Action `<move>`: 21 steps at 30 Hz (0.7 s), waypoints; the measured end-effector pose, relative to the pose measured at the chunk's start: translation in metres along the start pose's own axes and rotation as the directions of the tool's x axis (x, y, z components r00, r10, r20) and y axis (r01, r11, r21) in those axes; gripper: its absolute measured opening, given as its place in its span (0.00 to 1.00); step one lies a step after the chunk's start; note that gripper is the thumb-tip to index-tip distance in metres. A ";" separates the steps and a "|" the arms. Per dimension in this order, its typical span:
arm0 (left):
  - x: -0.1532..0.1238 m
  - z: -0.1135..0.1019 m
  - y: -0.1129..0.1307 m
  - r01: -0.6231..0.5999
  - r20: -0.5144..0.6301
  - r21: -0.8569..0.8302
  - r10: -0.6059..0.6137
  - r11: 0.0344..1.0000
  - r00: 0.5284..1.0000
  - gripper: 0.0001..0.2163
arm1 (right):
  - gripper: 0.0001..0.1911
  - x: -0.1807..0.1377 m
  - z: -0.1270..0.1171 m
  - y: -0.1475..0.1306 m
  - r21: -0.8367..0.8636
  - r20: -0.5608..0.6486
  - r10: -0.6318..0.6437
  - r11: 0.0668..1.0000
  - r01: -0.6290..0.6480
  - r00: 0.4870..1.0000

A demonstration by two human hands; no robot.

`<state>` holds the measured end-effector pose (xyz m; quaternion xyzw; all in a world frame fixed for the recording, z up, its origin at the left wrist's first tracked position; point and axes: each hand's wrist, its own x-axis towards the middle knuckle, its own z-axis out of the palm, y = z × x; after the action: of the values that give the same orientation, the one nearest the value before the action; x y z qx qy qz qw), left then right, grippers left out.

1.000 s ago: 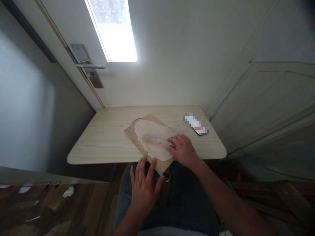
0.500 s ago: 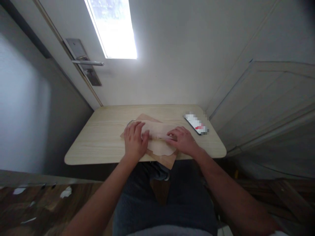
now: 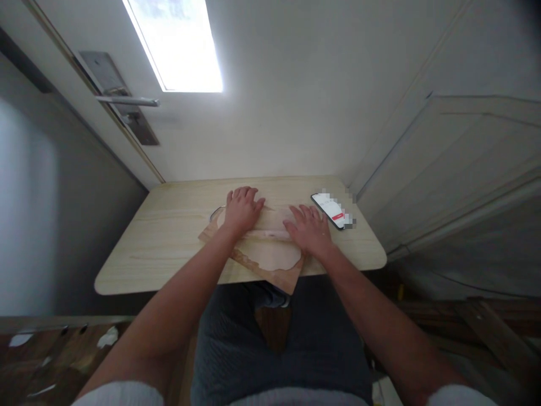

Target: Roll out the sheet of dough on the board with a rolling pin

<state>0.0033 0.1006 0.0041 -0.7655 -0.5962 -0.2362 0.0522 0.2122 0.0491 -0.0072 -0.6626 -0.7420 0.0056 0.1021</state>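
A wide sheet of pale dough [image 3: 274, 255] lies on a brown wooden board [image 3: 284, 278], whose corner juts past the table's front edge. Across the dough runs a slim, pale rolling pin [image 3: 273, 234], its ends hidden under my hands. My left hand [image 3: 245, 211] rests palm down over the left end, fingers stretched forward and apart. Over the right end lies my right hand [image 3: 310, 230], palm down too, with fingers spread. At the board's far left corner a thin metal loop [image 3: 216, 213] shows.
A phone [image 3: 332, 211] with a lit screen lies on the light wooden table [image 3: 169, 225], right of the board. Behind the table stands a white door [image 3: 270, 124] with a metal handle [image 3: 129, 101]. My legs [image 3: 279, 361] are under the front edge.
Both hands have moved forward over the rolling pin, and their fingers have gone from curled to stretched out. My view has shifted slightly.
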 end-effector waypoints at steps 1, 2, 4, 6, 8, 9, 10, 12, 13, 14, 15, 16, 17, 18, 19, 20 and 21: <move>-0.001 -0.001 0.001 -0.027 -0.003 0.005 0.027 1.000 1.000 0.20 | 0.29 -0.001 0.000 -0.001 -0.005 0.004 0.003 1.000 -0.003 1.000; -0.003 -0.002 0.001 -0.048 -0.006 0.010 0.048 0.999 0.999 0.20 | 0.29 -0.003 0.000 -0.001 -0.009 0.008 0.003 1.000 -0.003 1.000; -0.007 -0.003 0.002 -0.070 -0.006 0.020 0.070 0.997 0.998 0.20 | 0.29 -0.007 -0.001 -0.002 -0.015 0.008 -0.001 1.000 0.001 1.000; -0.013 -0.002 0.002 -0.076 0.008 0.028 0.076 0.997 0.997 0.21 | 0.28 -0.013 -0.001 -0.003 -0.016 -0.006 -0.007 1.000 0.007 1.000; -0.019 -0.002 0.002 -0.083 0.031 0.036 0.082 0.996 0.996 0.21 | 0.28 -0.021 -0.001 -0.004 -0.012 -0.034 -0.013 1.000 0.012 0.999; -0.021 -0.003 0.002 -0.087 0.044 0.039 0.086 0.995 0.995 0.21 | 0.28 -0.024 -0.001 -0.004 -0.009 -0.048 -0.016 1.000 0.016 0.999; -0.024 -0.003 0.002 -0.093 0.057 0.040 0.091 0.995 0.994 0.21 | 0.28 -0.028 -0.001 -0.005 -0.006 -0.059 -0.020 1.000 0.020 0.998; -0.029 -0.005 0.003 -0.099 0.081 0.039 0.096 0.994 0.992 0.21 | 0.29 -0.035 0.000 -0.005 0.001 -0.079 -0.028 1.000 0.028 0.997; -0.032 -0.006 0.004 -0.097 0.092 0.035 0.093 0.995 0.991 0.21 | 0.29 -0.039 0.000 -0.006 0.004 -0.086 -0.031 1.000 0.031 0.996; -0.034 -0.006 0.005 -0.091 0.103 0.031 0.087 0.995 0.991 0.21 | 0.29 -0.042 0.000 -0.006 0.007 -0.092 -0.034 0.999 0.035 0.995; -0.037 -0.007 0.005 -0.082 0.115 0.025 0.078 0.996 0.990 0.21 | 0.29 -0.045 0.000 -0.007 0.008 -0.099 -0.037 0.999 0.038 0.994; -0.039 -0.008 0.006 -0.071 0.128 0.018 0.068 0.997 0.989 0.22 | 0.29 -0.048 0.000 -0.007 0.009 -0.106 -0.042 0.999 0.043 0.994; -0.041 -0.009 0.007 -0.062 0.140 0.012 0.059 0.998 0.988 0.22 | 0.29 -0.051 0.000 -0.008 0.009 -0.113 -0.047 0.999 0.048 0.993; -0.043 -0.010 0.008 -0.055 0.150 0.007 0.053 0.998 0.987 0.21 | 0.29 -0.053 0.000 -0.008 0.008 -0.119 -0.051 0.999 0.053 0.992; -0.045 -0.011 0.008 -0.052 0.158 0.002 0.051 0.999 0.986 0.21 | 0.29 -0.055 0.000 -0.009 0.008 -0.124 -0.055 0.998 0.056 0.991; -0.047 -0.012 0.009 -0.050 0.164 -0.002 0.050 0.999 0.985 0.21 | 0.29 -0.058 0.000 -0.009 0.008 -0.128 -0.059 0.998 0.060 0.990; -0.049 -0.013 0.010 -0.050 0.169 -0.005 0.050 0.999 0.984 0.21 | 0.29 -0.060 0.000 -0.009 0.009 -0.131 -0.062 0.998 0.064 0.989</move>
<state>-0.0002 0.0500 -0.0035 -0.7975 -0.5790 -0.1695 0.0071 0.2092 -0.0108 -0.0145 -0.6371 -0.7542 -0.0365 0.1550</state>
